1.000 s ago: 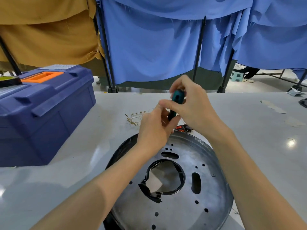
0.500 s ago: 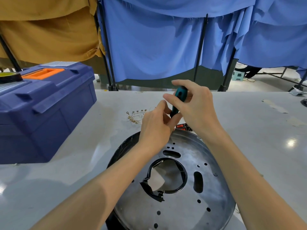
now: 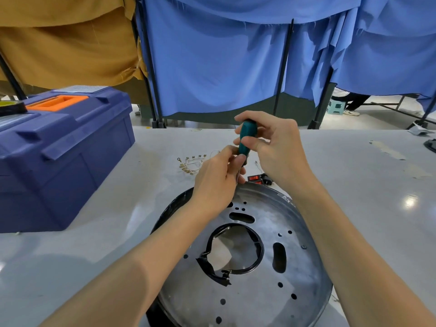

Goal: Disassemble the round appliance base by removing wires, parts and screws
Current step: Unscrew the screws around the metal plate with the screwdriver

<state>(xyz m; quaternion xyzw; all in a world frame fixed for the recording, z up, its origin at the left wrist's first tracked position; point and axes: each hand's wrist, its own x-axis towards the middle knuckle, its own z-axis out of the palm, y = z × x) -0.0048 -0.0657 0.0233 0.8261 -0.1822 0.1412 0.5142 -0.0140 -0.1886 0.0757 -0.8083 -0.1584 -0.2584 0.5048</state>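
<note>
We hold the screwdriver [image 3: 246,138] upright, our right hand [image 3: 276,149] wrapped around its teal handle and our left hand [image 3: 217,180] pinching the thin shaft just beneath. The round metal base [image 3: 247,267] lies flat on the grey table [image 3: 106,232] below the grip and nearer to us, with the shaft pointing down at its far rim. Loose wires and screws [image 3: 191,165] sit just beyond our left hand, near a blue toolbox [image 3: 59,156].
</note>
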